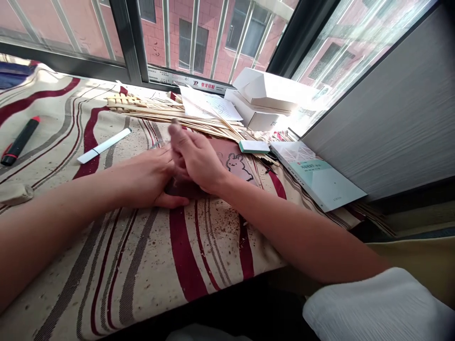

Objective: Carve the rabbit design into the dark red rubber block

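A flat brown board (pixel 231 148) lies on the striped cloth, with cartoon figures in dark outline (pixel 239 166) showing on its right part. My left hand (pixel 152 173) holds the board's left end, its thumb stretched along the near edge; its fingertips are partly hidden behind my right hand. Over the board, my right hand (pixel 195 154) is closed in a fist against the left one. A small dark tip (pixel 175 122) pokes out above the fist; the rest of what it grips is hidden. Brown crumbs (pixel 223 220) are scattered on the cloth in front of the board.
Left of my hands lie a white pen-like stick (pixel 104 145) and a black-and-red marker (pixel 21 141). Behind the board are thin wooden sticks (pixel 152 111), a paper sheet (pixel 211 104) and a white box (pixel 263 99). A green-and-white eraser-like block (pixel 254 146) and a book (pixel 316 175) are at right.
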